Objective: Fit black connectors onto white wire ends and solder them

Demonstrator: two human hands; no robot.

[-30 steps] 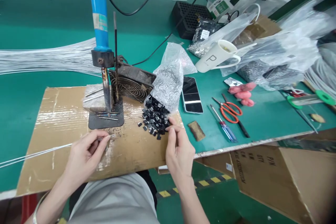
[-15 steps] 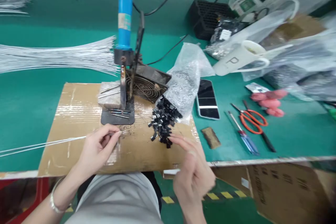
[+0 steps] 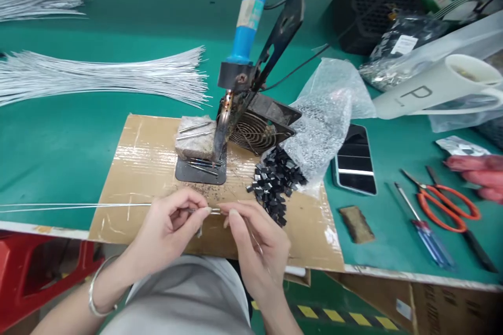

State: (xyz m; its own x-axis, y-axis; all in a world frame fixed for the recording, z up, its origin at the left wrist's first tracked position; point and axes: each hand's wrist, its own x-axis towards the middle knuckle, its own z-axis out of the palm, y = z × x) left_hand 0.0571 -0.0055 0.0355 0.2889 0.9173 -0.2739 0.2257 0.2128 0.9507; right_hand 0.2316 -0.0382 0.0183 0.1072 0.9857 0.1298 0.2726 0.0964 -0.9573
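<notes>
My left hand [image 3: 168, 227] is closed in a pinch on a pair of thin white wires [image 3: 121, 204], which trail off to the left edge. Facing it, my right hand [image 3: 261, 246] is closed, its fingertips at the wires' right-hand ends. Whatever those fingertips pinch is too small to make out. A thin strand also crosses the right palm. Just behind the right hand lies a heap of small black pieces [image 3: 277, 180]. Above both hands, a blue-handled soldering iron [image 3: 247, 21] hangs tip down in a stand over a dark base plate [image 3: 184, 172].
Cardboard [image 3: 129, 167] covers the work spot. A fan [image 3: 255, 131] and a plastic bag [image 3: 326, 120] stand behind the heap. To the right are a phone [image 3: 356, 159], a brown pad [image 3: 357, 224], a screwdriver [image 3: 426, 233] and orange-handled scissors [image 3: 444, 209]. A wire bundle [image 3: 118, 78] lies back left.
My right hand has moved left from the black heap to the wire ends at my left hand. The view has shifted, so the bench things appear farther right.
</notes>
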